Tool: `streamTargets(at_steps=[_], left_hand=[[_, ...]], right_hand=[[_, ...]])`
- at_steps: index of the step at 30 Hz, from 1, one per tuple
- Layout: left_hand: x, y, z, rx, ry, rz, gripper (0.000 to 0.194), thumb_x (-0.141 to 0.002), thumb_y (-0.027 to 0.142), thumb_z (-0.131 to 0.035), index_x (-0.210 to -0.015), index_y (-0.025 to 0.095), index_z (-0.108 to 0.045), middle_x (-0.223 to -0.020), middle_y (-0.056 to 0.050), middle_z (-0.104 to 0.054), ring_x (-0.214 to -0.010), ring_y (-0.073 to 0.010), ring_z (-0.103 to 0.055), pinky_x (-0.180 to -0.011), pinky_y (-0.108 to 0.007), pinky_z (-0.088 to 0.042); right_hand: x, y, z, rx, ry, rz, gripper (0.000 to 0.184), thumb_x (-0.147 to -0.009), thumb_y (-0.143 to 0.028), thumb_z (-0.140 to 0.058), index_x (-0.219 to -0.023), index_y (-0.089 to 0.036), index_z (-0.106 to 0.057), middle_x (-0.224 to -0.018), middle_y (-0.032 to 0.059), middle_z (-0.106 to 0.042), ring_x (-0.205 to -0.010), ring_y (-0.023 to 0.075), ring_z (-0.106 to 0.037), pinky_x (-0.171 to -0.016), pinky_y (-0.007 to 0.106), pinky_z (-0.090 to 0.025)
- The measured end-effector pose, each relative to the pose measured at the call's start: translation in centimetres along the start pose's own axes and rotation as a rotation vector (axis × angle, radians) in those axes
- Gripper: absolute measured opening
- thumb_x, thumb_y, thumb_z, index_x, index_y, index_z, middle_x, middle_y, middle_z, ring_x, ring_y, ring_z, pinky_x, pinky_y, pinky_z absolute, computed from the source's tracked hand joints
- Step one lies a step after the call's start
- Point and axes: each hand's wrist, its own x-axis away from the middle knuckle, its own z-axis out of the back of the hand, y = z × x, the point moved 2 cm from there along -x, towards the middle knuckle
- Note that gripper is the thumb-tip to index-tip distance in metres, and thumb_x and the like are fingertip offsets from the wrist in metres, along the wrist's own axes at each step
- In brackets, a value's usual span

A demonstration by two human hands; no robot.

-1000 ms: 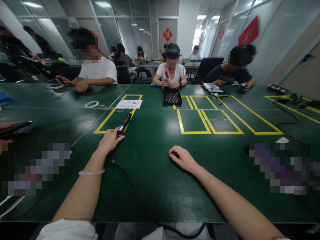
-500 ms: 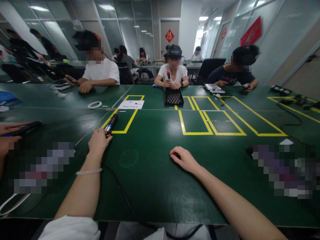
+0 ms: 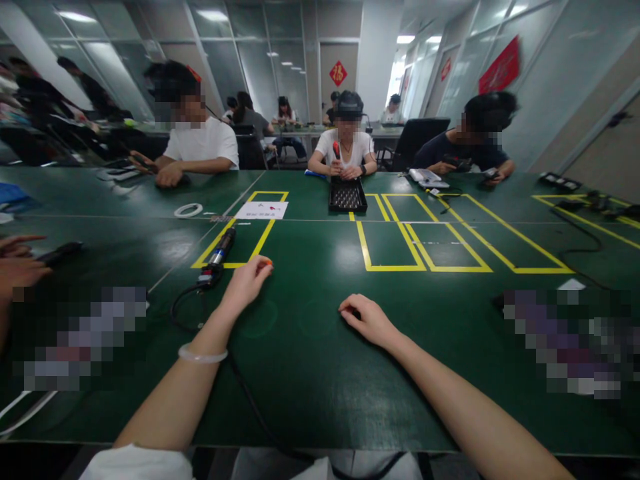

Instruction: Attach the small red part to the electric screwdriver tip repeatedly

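Note:
My left hand [image 3: 247,283] is just above the table, right of an electric screwdriver, its fingers closed on a small orange thing [image 3: 270,263] whose kind I cannot make out. The electric screwdriver [image 3: 219,255], black with a blue band and a silver part, lies over the left side of a yellow tape outline [image 3: 263,243]. Its black cord [image 3: 175,312] loops behind my left wrist. My right hand [image 3: 369,319] rests on the green table [image 3: 310,373] with its fingers loosely curled in, and I see nothing in them.
Several yellow tape outlines [image 3: 395,268] mark the table's right half. A printed white sheet [image 3: 263,210] and a white cable coil [image 3: 188,211] lie at the left back. Across the table a person has a black tray [image 3: 347,197]. Another person's hands [image 3: 20,267] are at the left edge.
My left hand shifted the electric screwdriver left, let go of it, then moved right with the small orange thing at its fingertips. My right hand has stayed put.

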Motion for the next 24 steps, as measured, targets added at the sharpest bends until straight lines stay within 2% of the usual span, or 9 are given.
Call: streamTargets(at_steps=[2, 5, 8, 10, 14, 18, 21, 24], left_hand=[[1.0, 3.1, -2.3, 0.179, -0.198, -0.136, 0.035, -0.09, 0.043, -0.045, -0.109, 0.018, -0.059, -0.101, -0.006, -0.067, -0.091, -0.0188, -0.062, -0.08, -0.029, -0.048], [3.0, 7.1, -4.9, 0.277, -0.442, -0.284, 0.035, -0.091, 0.04, -0.045, -0.114, 0.02, -0.061, -0.107, -0.006, -0.065, -0.095, -0.0173, -0.06, -0.083, -0.027, -0.046], [4.6, 9.5, -6.2, 0.335, -0.582, -0.31, 0.041, -0.092, 0.038, -0.045, -0.128, 0.021, -0.053, -0.098, -0.005, -0.064, -0.087, -0.0152, -0.06, -0.079, -0.026, -0.045], [5.2, 10.3, -6.5, 0.383, -0.634, -0.311, 0.046, -0.092, 0.036, -0.045, -0.136, 0.02, -0.045, -0.095, -0.004, -0.063, -0.084, -0.014, -0.059, -0.078, -0.025, -0.045], [5.6, 10.8, -6.5, 0.425, -0.659, -0.337, 0.051, -0.092, 0.035, -0.046, -0.14, 0.021, -0.038, -0.092, -0.002, -0.061, -0.082, -0.0134, -0.058, -0.076, -0.026, -0.045], [5.7, 10.8, -6.5, 0.419, -0.62, -0.336, 0.049, -0.093, 0.038, -0.045, -0.139, 0.022, -0.037, -0.092, -0.002, -0.062, -0.084, -0.0141, -0.06, -0.076, -0.026, -0.046], [5.7, 10.9, -6.2, 0.32, -0.542, -0.367, 0.043, -0.089, 0.04, -0.053, -0.128, 0.023, -0.045, -0.099, -0.003, -0.063, -0.091, -0.0162, -0.06, -0.082, -0.029, -0.046], [5.8, 11.2, -5.8, 0.14, -0.411, -0.472, 0.033, -0.085, 0.038, -0.06, -0.112, 0.022, -0.053, -0.105, -0.005, -0.06, -0.096, -0.0191, -0.058, -0.084, -0.031, -0.045]], right_hand=[[0.0, -0.1, -0.1, -0.005, -0.001, -0.002, 0.008, -0.087, -0.014, -0.055, -0.089, -0.019, -0.061, -0.081, 0.0022, -0.061, -0.078, 0.0163, -0.056, -0.073, 0.028, -0.044], [0.2, -0.3, -0.2, -0.048, -0.014, 0.012, 0.017, -0.085, -0.014, -0.058, -0.101, -0.02, -0.058, -0.083, 0.0016, -0.062, -0.079, 0.0159, -0.057, -0.075, 0.028, -0.044], [0.3, -0.6, -0.5, -0.092, -0.045, 0.055, 0.035, -0.082, -0.017, -0.065, -0.114, -0.02, -0.052, -0.087, 0.001, -0.063, -0.08, 0.0157, -0.057, -0.076, 0.028, -0.045], [0.3, -0.8, -0.6, -0.084, -0.061, 0.089, 0.033, -0.08, -0.018, -0.067, -0.111, -0.021, -0.054, -0.089, 0.0013, -0.062, -0.081, 0.0159, -0.057, -0.076, 0.028, -0.045], [0.3, -1.1, -0.8, -0.07, -0.08, 0.114, 0.013, -0.086, -0.019, -0.06, -0.099, -0.02, -0.058, -0.087, 0.0019, -0.061, -0.08, 0.0157, -0.056, -0.074, 0.027, -0.044], [0.3, -0.9, -0.8, -0.143, -0.068, 0.052, 0.009, -0.09, -0.023, -0.056, -0.097, -0.019, -0.058, -0.084, 0.0018, -0.061, -0.075, 0.0147, -0.057, -0.07, 0.025, -0.044], [0.3, -0.7, -0.7, -0.233, -0.049, -0.003, 0.01, -0.09, -0.025, -0.056, -0.097, -0.018, -0.058, -0.08, 0.0009, -0.062, -0.07, 0.0133, -0.056, -0.066, 0.024, -0.043], [0.1, -0.4, -0.7, -0.308, -0.034, -0.059, 0.014, -0.09, -0.029, -0.056, -0.096, -0.017, -0.058, -0.076, -0.0004, -0.061, -0.065, 0.0116, -0.053, -0.061, 0.021, -0.041]])
